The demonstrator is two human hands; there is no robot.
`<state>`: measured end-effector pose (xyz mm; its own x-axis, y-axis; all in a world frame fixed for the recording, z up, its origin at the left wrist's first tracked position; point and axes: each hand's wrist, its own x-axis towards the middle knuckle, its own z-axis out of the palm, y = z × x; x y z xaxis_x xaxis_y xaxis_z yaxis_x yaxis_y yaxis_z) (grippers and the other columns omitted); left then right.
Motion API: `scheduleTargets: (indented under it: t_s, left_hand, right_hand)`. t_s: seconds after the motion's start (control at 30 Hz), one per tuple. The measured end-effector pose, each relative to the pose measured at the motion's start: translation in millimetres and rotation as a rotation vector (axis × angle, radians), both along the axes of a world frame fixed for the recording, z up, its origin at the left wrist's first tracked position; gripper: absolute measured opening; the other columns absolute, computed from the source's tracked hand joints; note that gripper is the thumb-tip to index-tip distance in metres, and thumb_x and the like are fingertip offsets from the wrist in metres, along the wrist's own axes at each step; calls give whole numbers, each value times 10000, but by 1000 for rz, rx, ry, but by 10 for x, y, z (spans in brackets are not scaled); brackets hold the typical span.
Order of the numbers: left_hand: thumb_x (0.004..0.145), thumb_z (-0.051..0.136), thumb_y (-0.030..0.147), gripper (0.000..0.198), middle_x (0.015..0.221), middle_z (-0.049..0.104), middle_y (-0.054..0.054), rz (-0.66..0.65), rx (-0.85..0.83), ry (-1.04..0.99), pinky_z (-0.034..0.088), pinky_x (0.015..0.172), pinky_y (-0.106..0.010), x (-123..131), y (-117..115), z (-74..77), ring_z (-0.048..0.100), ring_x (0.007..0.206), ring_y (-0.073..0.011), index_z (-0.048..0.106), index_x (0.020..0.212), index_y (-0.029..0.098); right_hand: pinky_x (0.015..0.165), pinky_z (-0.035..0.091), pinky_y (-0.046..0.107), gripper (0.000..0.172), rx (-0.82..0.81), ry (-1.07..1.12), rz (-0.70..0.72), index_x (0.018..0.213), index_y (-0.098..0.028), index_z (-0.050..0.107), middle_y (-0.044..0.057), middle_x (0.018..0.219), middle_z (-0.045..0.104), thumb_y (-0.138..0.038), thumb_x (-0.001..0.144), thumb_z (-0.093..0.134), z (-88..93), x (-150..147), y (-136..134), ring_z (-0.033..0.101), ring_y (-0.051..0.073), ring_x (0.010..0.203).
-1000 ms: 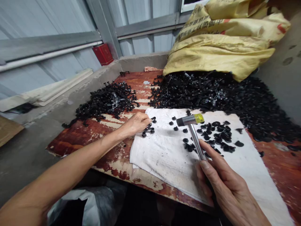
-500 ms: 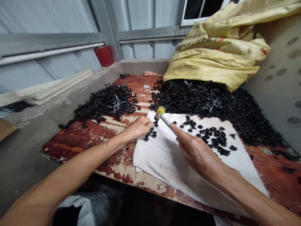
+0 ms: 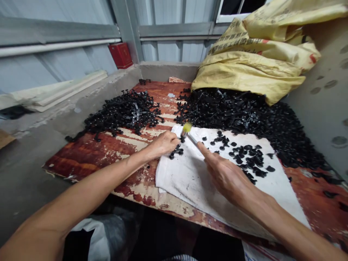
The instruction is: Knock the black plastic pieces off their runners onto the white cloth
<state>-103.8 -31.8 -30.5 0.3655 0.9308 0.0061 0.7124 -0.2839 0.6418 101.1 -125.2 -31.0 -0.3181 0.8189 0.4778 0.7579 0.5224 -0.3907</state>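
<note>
My right hand (image 3: 223,170) is closed around the metal handle of a small hammer (image 3: 187,129) with a yellow-capped head. The hammer head is low over the left part of a white cloth (image 3: 187,181), beside my left fingers. My left hand (image 3: 164,145) is closed, its fingertips on a black branched plastic part (image 3: 177,152) with round ends that lies on the cloth's left edge; part of it is hidden by the fingers. Several loose black round-headed pieces (image 3: 250,159) are scattered on the cloth to the right of the hammer.
A heap of black branched parts (image 3: 127,110) sits on the left of the worn red board (image 3: 89,152). Behind the cloth, a larger black pile (image 3: 231,110) spills from a yellow sack (image 3: 250,70). A red box (image 3: 120,55) stands on the concrete ledge (image 3: 81,98).
The view has shifted slightly. Both hands stay in nearly the same place on the cloth, and the hammer head remains close to the black part.
</note>
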Motion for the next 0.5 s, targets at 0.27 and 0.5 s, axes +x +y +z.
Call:
scheduleTargets:
  t_s: [0.27, 0.5]
  left_hand:
    - [795, 478, 195, 315, 491, 379, 46, 14, -36, -27, 231, 495, -241, -32, 36, -29, 360, 506, -91, 385, 494, 187]
    - [837, 464, 308, 263, 554, 484, 32, -282, -167, -99, 288, 490, -228, 85, -358, 210, 416, 516, -93, 536, 629, 165]
  right_hand:
    - [409, 404, 287, 563, -143, -38, -22, 1375, -95, 519, 17, 535, 574, -150, 843, 345, 74, -46, -21, 444, 162, 384]
    - [319, 320, 216, 291, -612, 628, -123, 1012, -197, 577, -94, 485, 456, -420, 828, 606, 210, -68, -26, 390, 96, 324]
